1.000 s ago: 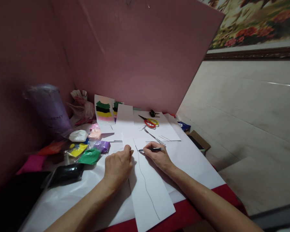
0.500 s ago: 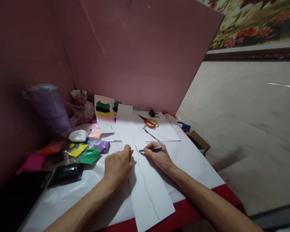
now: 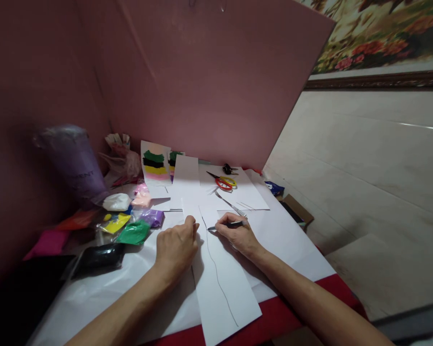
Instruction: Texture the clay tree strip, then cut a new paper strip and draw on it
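Observation:
A long white paper strip [image 3: 227, 298] lies lengthwise before me, with a thin wavy line drawn down it. My right hand [image 3: 240, 235] pinches a dark pen [image 3: 234, 224], its tip touching the line near the upper part, where the stroke looks darker. My left hand [image 3: 176, 245] is closed into a fist and rests at the strip's left edge; what its curled fingers hold, if anything, is hidden. Just beyond the right hand lies a metal fork [image 3: 229, 202]. Farther back are scissors [image 3: 223, 182] with red and yellow handles.
Bagged coloured clay, including a green packet [image 3: 133, 233] and a black packet [image 3: 100, 259], lies on the left. A purple cylinder [image 3: 75, 163] stands behind. Keys [image 3: 229, 169] and a card with painted stripes [image 3: 154, 163] are at the back. A pink panel [image 3: 209, 86] rises behind the table.
The pen tip has moved slightly down along the line toward me, and the right hand has shifted with it. My left hand and the paper have stayed put.

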The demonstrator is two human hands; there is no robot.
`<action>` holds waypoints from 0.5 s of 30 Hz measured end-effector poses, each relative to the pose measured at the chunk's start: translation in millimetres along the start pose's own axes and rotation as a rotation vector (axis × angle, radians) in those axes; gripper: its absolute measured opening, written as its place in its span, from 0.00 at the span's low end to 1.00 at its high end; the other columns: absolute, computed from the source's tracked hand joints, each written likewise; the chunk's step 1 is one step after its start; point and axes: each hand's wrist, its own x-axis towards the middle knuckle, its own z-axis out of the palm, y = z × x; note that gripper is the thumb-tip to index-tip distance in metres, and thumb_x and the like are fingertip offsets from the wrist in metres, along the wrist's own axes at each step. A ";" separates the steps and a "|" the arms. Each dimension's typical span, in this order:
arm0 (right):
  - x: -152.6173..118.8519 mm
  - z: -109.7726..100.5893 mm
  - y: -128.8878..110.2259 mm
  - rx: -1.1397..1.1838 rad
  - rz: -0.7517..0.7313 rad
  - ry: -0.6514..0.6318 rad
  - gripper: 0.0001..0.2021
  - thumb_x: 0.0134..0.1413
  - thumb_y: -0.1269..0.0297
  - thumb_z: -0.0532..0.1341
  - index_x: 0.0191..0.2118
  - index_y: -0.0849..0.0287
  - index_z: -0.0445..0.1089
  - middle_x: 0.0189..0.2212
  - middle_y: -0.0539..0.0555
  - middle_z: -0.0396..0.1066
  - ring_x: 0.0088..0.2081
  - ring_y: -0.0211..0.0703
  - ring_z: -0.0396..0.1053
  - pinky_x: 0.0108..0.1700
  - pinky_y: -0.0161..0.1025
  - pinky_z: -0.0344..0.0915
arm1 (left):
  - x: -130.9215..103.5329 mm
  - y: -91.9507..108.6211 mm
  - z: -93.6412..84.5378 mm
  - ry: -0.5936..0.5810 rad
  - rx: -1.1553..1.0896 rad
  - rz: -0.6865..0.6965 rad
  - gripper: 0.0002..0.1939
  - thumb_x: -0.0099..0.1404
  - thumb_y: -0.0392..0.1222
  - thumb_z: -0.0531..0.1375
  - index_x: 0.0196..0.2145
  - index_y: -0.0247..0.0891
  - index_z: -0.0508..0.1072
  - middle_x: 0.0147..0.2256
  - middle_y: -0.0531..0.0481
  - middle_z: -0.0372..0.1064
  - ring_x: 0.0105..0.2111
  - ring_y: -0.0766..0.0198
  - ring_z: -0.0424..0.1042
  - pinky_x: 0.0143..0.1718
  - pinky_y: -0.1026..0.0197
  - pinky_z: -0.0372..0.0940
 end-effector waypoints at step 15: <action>-1.0 -0.1 1.6 0.034 -0.007 -0.016 0.05 0.43 0.68 0.62 0.21 0.58 0.68 0.21 0.47 0.66 0.26 0.38 0.62 0.30 0.36 0.62 | 1.0 -0.6 1.5 -0.003 0.005 -0.005 0.17 0.71 0.42 0.42 0.42 0.40 0.70 0.31 0.41 0.76 0.32 0.52 0.75 0.28 0.59 0.53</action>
